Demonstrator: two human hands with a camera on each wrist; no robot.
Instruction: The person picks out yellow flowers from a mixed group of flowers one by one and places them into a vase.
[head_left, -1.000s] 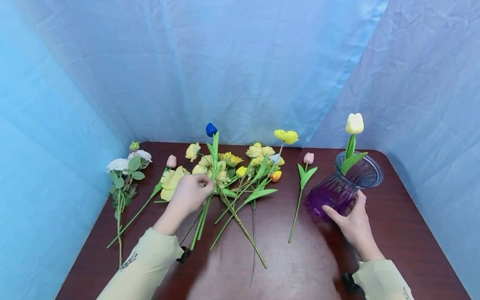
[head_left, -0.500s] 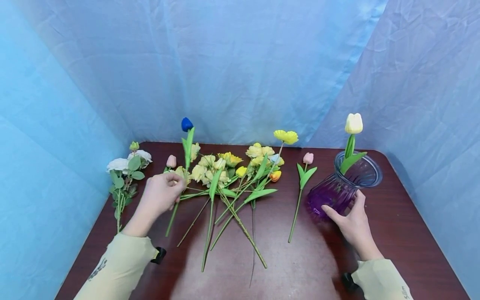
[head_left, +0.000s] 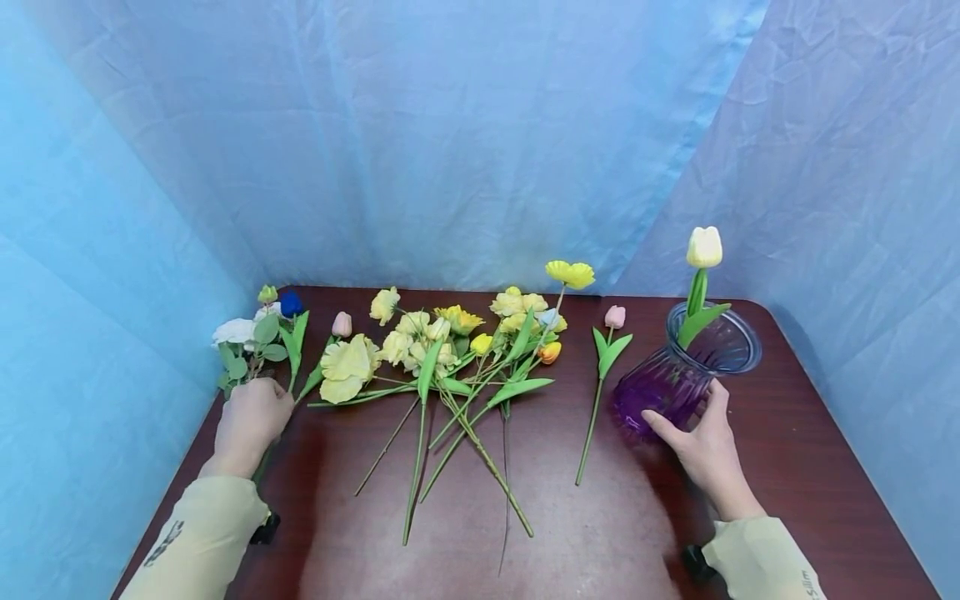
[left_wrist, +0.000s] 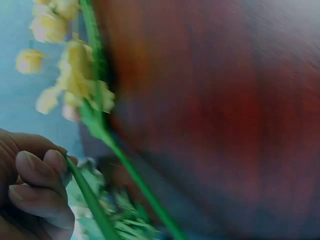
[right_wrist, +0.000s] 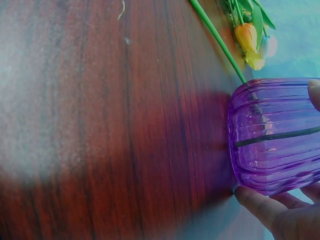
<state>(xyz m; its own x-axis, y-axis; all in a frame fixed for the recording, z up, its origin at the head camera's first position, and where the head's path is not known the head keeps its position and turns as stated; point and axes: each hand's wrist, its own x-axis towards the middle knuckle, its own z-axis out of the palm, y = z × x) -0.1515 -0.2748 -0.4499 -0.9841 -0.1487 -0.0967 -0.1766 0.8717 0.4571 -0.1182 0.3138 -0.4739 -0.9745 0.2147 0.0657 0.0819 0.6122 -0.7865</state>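
My left hand (head_left: 253, 417) pinches the stem of a blue tulip (head_left: 291, 303) at the table's left side. Its green stem (left_wrist: 92, 202) runs out from between thumb and fingers in the left wrist view. The bloom overlaps the white roses (head_left: 235, 331), and a pink tulip (head_left: 342, 324) lies just right of it. My right hand (head_left: 708, 446) grips the lower body of a purple ribbed glass vase (head_left: 663, 392), thumb on the near side and fingers at its right. A white tulip (head_left: 705, 247) stands in the vase, its dark stem (right_wrist: 277, 136) visible through the glass.
Mid-table lies a loose pile of yellow flowers (head_left: 412, 337), a sunflower (head_left: 459, 318) and an orange tulip (head_left: 550, 353), stems crossing toward the front. Another pink tulip (head_left: 615, 317) lies left of the vase. Blue cloth (head_left: 480, 150) hangs behind and at both sides of the table (head_left: 585, 542).
My left hand has carried the blue tulip leftward from over the yellow flowers to the white roses and lowered it. The right hand keeps hold of the vase in the same place.
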